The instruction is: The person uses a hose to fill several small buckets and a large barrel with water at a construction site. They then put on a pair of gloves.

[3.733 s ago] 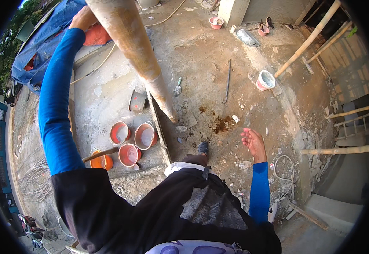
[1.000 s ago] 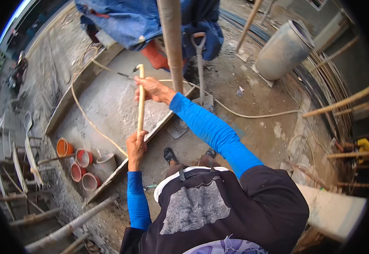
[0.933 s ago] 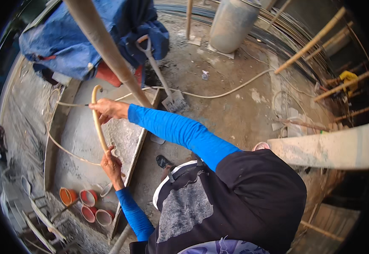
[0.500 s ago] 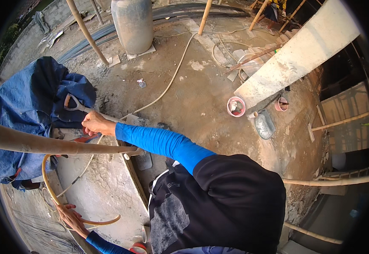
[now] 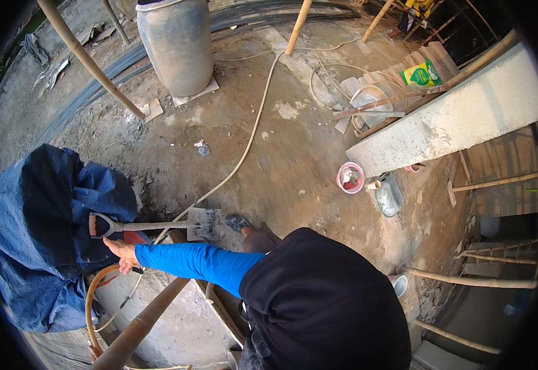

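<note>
My right hand (image 5: 121,254) stretches out to the left, fingers extended and apart, just below the D-shaped grip of a shovel (image 5: 152,226). Nothing shows in it. The shovel lies with its cement-smeared blade to the right, beside a sandalled foot (image 5: 238,223). A thick tan hose (image 5: 90,302) curves down beside a crumpled blue tarp (image 5: 28,246). At the lower left, only the fingertips of my left hand (image 5: 94,351) show, closed against the hose; a wooden pole (image 5: 142,317) crosses close by and most of that hand is hidden.
A thin pale hose (image 5: 247,145) runs over the rough floor. Further off stand a large drum (image 5: 179,52) and upright poles (image 5: 298,28). To the right are a concrete beam (image 5: 448,120), a pink-rimmed bucket (image 5: 350,177), a grey scoop-like pan (image 5: 389,196) and a plastic sack (image 5: 421,74).
My right hand has gone from a closed fist to extended fingers and moved down-left. My left hand has slipped toward the lower edge. The view has shifted, showing the shovel blade and foot.
</note>
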Demonstrator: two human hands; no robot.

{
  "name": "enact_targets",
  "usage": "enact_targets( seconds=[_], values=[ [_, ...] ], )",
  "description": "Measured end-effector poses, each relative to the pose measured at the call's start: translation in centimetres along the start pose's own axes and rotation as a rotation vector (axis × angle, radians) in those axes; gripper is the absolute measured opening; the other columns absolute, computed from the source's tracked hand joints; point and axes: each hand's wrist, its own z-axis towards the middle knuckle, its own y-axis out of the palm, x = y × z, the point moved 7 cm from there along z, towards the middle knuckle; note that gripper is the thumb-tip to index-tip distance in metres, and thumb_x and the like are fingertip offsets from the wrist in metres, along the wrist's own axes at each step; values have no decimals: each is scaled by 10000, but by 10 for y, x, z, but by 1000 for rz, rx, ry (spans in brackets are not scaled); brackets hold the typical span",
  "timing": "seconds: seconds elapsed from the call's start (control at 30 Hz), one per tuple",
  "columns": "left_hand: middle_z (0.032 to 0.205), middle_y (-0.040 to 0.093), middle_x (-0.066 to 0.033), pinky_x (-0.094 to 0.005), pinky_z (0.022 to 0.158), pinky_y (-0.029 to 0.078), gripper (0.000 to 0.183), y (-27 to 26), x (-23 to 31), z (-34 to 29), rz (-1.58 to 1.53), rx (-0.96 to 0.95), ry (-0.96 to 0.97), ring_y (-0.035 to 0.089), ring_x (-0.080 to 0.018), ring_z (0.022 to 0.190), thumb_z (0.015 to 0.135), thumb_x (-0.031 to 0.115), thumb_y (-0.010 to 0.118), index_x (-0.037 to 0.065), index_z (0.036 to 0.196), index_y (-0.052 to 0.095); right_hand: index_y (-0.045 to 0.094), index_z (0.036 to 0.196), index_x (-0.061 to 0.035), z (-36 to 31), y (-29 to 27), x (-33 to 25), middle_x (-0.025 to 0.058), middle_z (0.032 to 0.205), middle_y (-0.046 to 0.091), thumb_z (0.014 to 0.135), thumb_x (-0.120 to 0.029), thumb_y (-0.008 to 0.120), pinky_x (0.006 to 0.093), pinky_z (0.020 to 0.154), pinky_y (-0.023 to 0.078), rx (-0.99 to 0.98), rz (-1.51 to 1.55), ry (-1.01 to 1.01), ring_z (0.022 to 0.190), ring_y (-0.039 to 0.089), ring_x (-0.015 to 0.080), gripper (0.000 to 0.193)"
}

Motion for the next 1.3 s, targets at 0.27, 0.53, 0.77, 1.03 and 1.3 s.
enact_targets(
  seconds=[0.27,0.53,0.77,1.03,1.3],
  values=[
    [1030,702,-100,-399,748,576,597,37,52,43,10,-98,-45,666,-219,882,975,627,596,156,1342,591,548,1240,-88,8,20,-59,176,1005,694,814,-748,695,414,751,584,-37,583,-179,856,709,273,799],
    [1001,704,-89,-410,757,573,559,70,42,65,-194,-319,-126,662,-223,872,991,607,585,151,1314,602,642,836,-134,-55,-16,-127,52,787,705,882,-550,761,313,584,575,-42,550,-321,659,695,174,436],
    [1114,676,-113,-430,785,569,575,114,30,54,-793,-642,-308,651,-221,972,1015,546,581,113,1393,558,561,891,-64,-111,-30,-197,53,828,611,967,-475,677,311,446,578,39,662,-614,571,685,193,434],
    [1251,632,-118,-458,931,535,574,44,-22,16,-727,314,-255,590,-290,1155,1006,512,602,81,1382,562,453,1124,-55,-195,-40,-313,119,869,656,1042,-519,533,272,330,483,71,514,-981,421,606,165,477],
    [797,635,-91,-260,576,511,474,204,-41,-155,-484,875,28,614,-156,660,1023,479,622,9,1014,681,462,1236,-114,-244,-151,-330,154,703,676,1078,-425,516,294,297,431,99,338,-926,339,543,177,353]
  ],
)
